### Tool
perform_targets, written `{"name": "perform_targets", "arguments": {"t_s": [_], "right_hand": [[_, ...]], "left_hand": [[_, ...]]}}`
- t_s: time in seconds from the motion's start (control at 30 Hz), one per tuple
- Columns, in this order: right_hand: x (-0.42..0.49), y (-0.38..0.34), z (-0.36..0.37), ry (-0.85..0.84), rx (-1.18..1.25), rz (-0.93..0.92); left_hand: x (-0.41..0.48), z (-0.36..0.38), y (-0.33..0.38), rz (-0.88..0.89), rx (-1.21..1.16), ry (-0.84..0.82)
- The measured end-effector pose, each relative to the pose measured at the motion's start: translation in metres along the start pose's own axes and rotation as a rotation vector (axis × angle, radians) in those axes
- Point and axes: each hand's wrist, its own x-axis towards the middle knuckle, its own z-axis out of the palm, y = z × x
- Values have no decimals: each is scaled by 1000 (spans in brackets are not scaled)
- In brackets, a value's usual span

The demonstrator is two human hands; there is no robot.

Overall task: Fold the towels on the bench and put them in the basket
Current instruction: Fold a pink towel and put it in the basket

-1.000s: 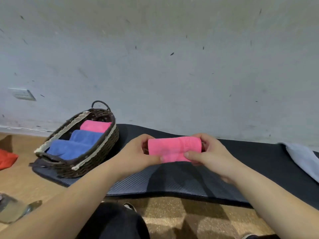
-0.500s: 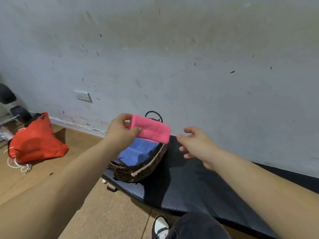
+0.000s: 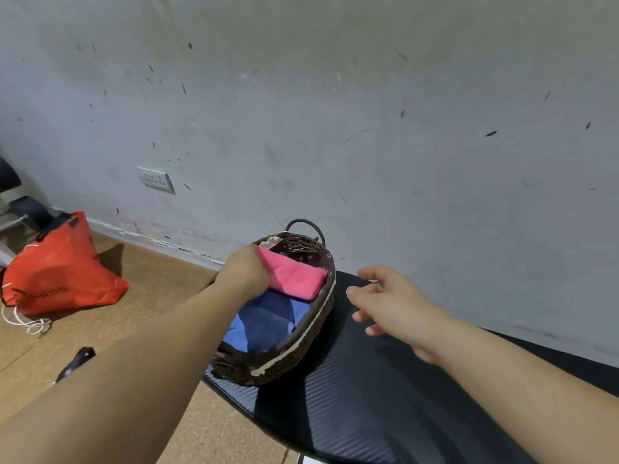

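Head view: folded pink towel (image 3: 294, 277) is down in the far end of the basket (image 3: 294, 339), over the blue towels (image 3: 264, 323)
Left hand (image 3: 243, 272): gripping the pink towel's left end, rest of it sticks out to the right
Right hand (image 3: 392, 303): over the bench (image 3: 368, 396) beside the basket, fingers loose, holding nothing
Basket: sits on the bench's left end
Floor: red bag (image 3: 60, 272) way off left

The left hand (image 3: 246, 272) has lowered the pink towel (image 3: 294, 277) into the basket (image 3: 284, 366), seemingly still gripping it.
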Motion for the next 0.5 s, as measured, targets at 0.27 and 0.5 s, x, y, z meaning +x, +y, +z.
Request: {"name": "perform_targets", "arguments": {"t_s": [0.27,0.5], "right_hand": [[7,10,-7,-5,5,-11],[-15,19,-27,-18,-3,-15]], "left_hand": [[-5,31,25,415,431,-59],[-22,43,27,377,530,-175]]}}
